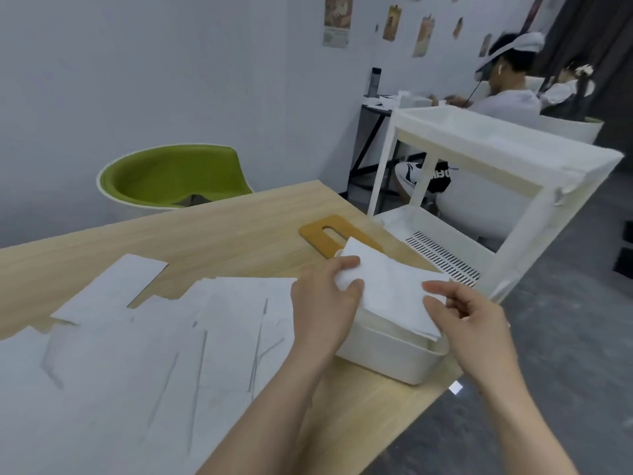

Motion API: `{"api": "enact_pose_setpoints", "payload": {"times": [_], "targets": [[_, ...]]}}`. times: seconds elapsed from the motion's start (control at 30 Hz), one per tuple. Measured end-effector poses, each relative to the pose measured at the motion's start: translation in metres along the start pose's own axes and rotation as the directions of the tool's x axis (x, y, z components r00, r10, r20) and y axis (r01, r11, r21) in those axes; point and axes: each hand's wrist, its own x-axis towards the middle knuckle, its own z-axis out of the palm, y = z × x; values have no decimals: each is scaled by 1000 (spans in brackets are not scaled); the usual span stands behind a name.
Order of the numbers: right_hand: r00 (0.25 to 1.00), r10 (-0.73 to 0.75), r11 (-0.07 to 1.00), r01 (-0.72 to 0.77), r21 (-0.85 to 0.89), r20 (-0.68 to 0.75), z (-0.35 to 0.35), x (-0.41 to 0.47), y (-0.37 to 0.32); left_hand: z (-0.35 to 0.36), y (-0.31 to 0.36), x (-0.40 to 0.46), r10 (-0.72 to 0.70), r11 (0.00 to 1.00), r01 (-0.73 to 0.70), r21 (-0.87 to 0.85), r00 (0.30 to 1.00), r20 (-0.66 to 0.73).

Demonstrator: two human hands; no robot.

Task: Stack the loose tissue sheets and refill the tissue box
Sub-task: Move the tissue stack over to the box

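- Many loose white tissue sheets [171, 337] are spread flat over the near left part of the pale wooden table [239, 217], overlapping one another; judged from this, most of the stacking is not yet done, and a draught or a brushing forearm could scatter them or push some over the near edge.
- One white plastic tissue box [387, 358], lid off, is set close to the table's right edge; if it is pressed sideways while being filled, it could be slid off.
- One folded white stack of tissues [394, 289] is held over the open box, sticking up above its rim and tilted; it could buckle or catch on the rim if forced down unevenly.
- One rounded wooden lid with a slot [329, 234] lies just behind the box and could be nudged by the stack's far corner.
- Left hand [325, 299] is pinched on the stack's left edge; right hand [459, 313] is pinched on its right edge, and thin sheets could be torn by pulling apart.
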Motion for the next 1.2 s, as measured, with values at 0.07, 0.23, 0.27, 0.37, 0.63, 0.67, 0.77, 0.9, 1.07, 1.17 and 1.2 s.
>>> {"api": "enact_pose_setpoints", "payload": {"times": [0.07, 0.23, 0.27, 0.37, 0.63, 0.67, 0.77, 0.9, 1.07, 1.17, 1.2], "targets": [[1000, -5, 997, 5, -76, 1, 0, 2, 5, 6, -4, 0, 21, 996, -20, 91, 1000, -4], [995, -100, 934, 103, -342, 25, 3, 4, 9, 12, -19, 0, 131, 920, -142, 365, 990, 54], [994, -101, 914, 110, -389, 45, 3, 4, 9, 13, -20, 0, 157, 896, -170, 410, 985, 65], [995, -78, 885, 97, -455, 61, 2, 5, 10, 13, -23, 1, 245, 814, -256, 521, 965, 90], [986, -24, 728, 130, -673, 164, 4, 13, 10, 17, -35, 4, 345, 640, -333, 693, 930, 128], [983, -15, 721, 136, -679, 181, 4, 13, 10, 17, -35, 4, 342, 634, -332, 699, 931, 132], [974, -11, 711, 166, -683, 225, 3, 12, 11, 18, -36, 4, 330, 646, -335, 686, 933, 145], [968, 1, 694, 180, -698, 251, 2, 10, 13, 18, -39, 3, 330, 692, -348, 633, 932, 151], [973, -34, 707, 185, -683, 228, -1, 5, 6, 12, -35, 4, 315, 736, -375, 564, 927, 205], [973, -44, 748, 181, -639, 225, -4, -1, 2, 6, -35, 3, 311, 736, -406, 541, 914, 261], [971, -36, 757, 181, -628, 237, -5, -3, 2, 4, -36, 3, 311, 718, -421, 554, 906, 286]]}}
